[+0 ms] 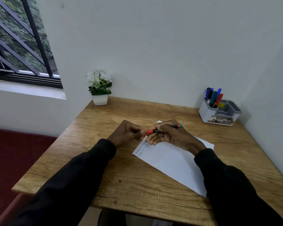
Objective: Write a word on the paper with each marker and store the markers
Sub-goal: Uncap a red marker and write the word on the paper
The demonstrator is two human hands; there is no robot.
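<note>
Both hands were on the marker (153, 131), held just off the surface (137, 185) above the paper's (173, 160) far end. The right hand (171, 134) had its fingers (151, 140) curled round the black barrel, teal end poking out toward the far right corner. The left hand (127, 132) pinched the red end. Tip hidden, so I couldn't tell whether the cap was on or off. Handwriting at the paper's left edge was partly covered and blurry. The organizer (207, 113) with other markers (213, 97) sat in the far right corner.
</note>
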